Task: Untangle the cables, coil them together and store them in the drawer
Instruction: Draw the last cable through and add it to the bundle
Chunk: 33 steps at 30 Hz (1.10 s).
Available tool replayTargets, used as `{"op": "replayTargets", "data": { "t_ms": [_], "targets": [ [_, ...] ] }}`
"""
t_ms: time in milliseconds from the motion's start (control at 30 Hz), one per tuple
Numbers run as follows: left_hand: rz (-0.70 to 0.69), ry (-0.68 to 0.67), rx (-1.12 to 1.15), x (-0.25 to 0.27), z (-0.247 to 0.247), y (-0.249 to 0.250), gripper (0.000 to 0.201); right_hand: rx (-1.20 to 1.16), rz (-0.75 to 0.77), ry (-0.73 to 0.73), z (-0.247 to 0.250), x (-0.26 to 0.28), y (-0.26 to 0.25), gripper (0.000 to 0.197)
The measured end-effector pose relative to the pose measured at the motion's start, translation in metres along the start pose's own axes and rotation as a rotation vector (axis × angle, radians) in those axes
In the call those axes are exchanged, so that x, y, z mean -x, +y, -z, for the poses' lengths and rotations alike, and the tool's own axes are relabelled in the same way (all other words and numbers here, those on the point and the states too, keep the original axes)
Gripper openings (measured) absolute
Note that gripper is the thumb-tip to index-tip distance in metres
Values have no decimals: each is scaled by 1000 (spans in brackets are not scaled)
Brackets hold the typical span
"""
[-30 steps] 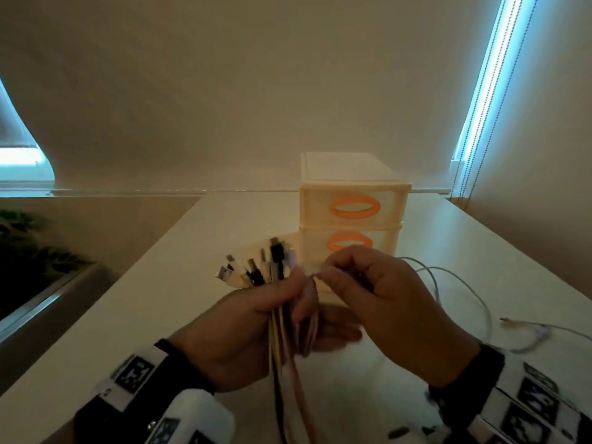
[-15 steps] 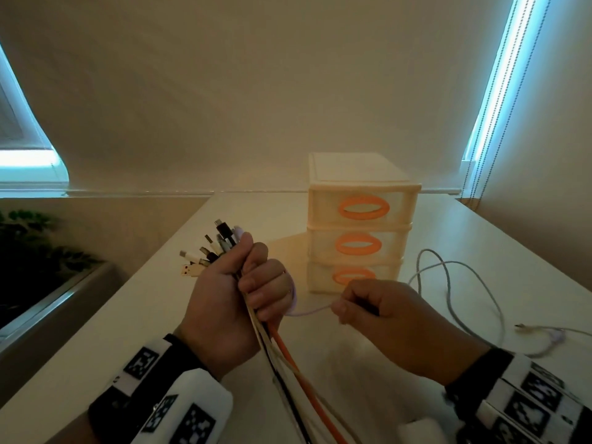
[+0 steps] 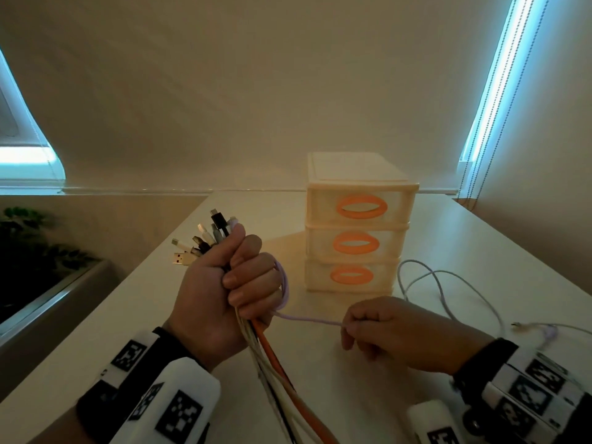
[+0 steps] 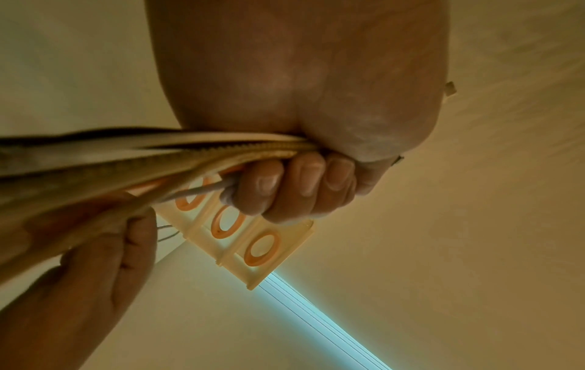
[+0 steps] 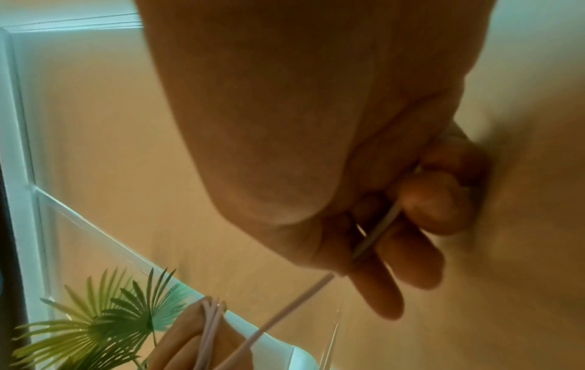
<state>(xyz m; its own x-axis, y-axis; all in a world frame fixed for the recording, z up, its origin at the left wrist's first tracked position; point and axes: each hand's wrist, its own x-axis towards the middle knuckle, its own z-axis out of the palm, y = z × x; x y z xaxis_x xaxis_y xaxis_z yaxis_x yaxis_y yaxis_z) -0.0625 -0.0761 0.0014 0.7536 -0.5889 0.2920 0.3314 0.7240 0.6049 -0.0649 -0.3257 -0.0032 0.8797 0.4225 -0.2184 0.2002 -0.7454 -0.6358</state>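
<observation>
Left hand (image 3: 221, 293) fisted tight round the cable bundle (image 3: 275, 363), fingers (image 4: 286, 185) curled fully closed on it, connector ends (image 3: 208, 241) fanned out the top toward 11 o'clock and the long tails dropping toward 6 o'clock off the bottom of the frame. Probably held upright like that so the plugs stay lined up while the loose lengths hang free for coiling. Right hand (image 3: 407, 334) at about 3 o'clock of the left fist, thumb and fingertips (image 5: 433, 200) pinched narrow on a single lilac cable (image 3: 307, 322), drawn taut between the two hands. Same lilac cable looped over the back of the left knuckles (image 3: 283, 283), so looks like a wrap being started round the bundle, or slack being pulled through; hard to say which. Rest of that cable, or possibly a second pale one (can't tell), lying in loose loops on the counter (image 3: 448, 245) at 2 o'clock of the right hand, its small plug end (image 3: 519, 325) out past the wrist. Three-drawer unit (image 3: 358, 225) at 12 o'clock behind the hands, orange handles, all three drawers shut, so storing not yet begun. Main risk, judging from here: loose loops snagging on each other while being pulled in. Potted palm (image 5: 95, 320) off the counter edge at 9 o'clock.
</observation>
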Motion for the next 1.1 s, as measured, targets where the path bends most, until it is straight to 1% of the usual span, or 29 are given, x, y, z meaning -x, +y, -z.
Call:
{"op": "replayTargets", "data": {
  "t_ms": [33, 100, 133, 167, 200, 267, 300, 333, 367, 400, 467, 500, 533, 567, 600, 667, 733, 767, 800, 867, 900, 967, 1000, 1033, 1100],
  "targets": [
    [39, -20, -6, 0, -1, 0, 49, 76, -41, 76, 2, -1, 1, 35],
    [129, -40, -46, -1, -3, -3, 49, 221, -121, 350, 7, 0, 1, 56],
    [171, -36, -76, -1, -3, -6, 49, 233, -112, 479, 8, 1, 0, 58],
    [210, -29, -119, 0, -3, -10, 49, 190, -65, 580, 6, 2, -3, 53],
    [243, -15, -180, 0, -3, -15, 48, 89, 7, 643, 3, 2, -7, 44],
    [301, 15, -305, 1, -3, -24, 47, -158, 166, 696, -4, 0, -15, 25],
    [326, 24, -318, 2, -4, -27, 47, -238, 237, 698, -9, -1, -18, 19],
    [342, 49, -297, 0, -7, -29, 47, -264, 310, 696, -13, -2, -21, 16],
    [329, 76, -271, -1, -9, -31, 48, -248, 394, 695, -18, -2, -24, 14],
    [281, 108, -251, -2, -9, -33, 49, -211, 484, 691, -21, -1, -26, 13],
    [124, 142, -215, -3, -4, -34, 50, -99, 631, 668, -25, 1, -30, 12],
    [65, 107, -164, -4, -4, -31, 49, -54, 675, 633, -26, 2, -31, 15],
    [27, 64, -81, -5, -4, -28, 48, -41, 686, 564, -26, 3, -31, 20],
    [-6, 72, -16, -6, -6, -24, 49, -54, 665, 478, -26, 3, -30, 25],
    [-40, 156, 0, -7, -8, -22, 51, -73, 617, 388, -24, 4, -30, 30],
    [-135, 347, -46, -7, -9, -25, 52, -76, 531, 277, -20, 5, -28, 32],
    [-215, 402, -47, -5, -10, -27, 52, -81, 468, 235, -16, 6, -25, 25],
    [-222, 405, -16, -6, -7, -26, 51, -85, 417, 244, -14, 6, -24, 16],
    [-202, 377, 17, -6, -3, -24, 50, -75, 345, 262, -13, 6, -23, 10],
    [-136, 269, 44, -6, 3, -21, 47, -12, 217, 328, -13, 5, -20, 32],
    [-115, 223, 32, -5, 6, -21, 47, 21, 187, 360, -15, 4, -19, 36],
    [-100, 171, 4, -4, 10, -19, 46, 64, 213, 405, -18, 5, -22, 34],
    [-100, 148, 7, -3, 11, -17, 46, 46, 237, 379, -18, 6, -24, 28],
    [-102, 125, 22, -2, 12, -14, 47, 2, 251, 308, -18, 7, -25, 22],
    [-93, 87, 46, -1, 14, -7, 47, -83, 212, 126, -12, 7, -24, 15]
  ]
}}
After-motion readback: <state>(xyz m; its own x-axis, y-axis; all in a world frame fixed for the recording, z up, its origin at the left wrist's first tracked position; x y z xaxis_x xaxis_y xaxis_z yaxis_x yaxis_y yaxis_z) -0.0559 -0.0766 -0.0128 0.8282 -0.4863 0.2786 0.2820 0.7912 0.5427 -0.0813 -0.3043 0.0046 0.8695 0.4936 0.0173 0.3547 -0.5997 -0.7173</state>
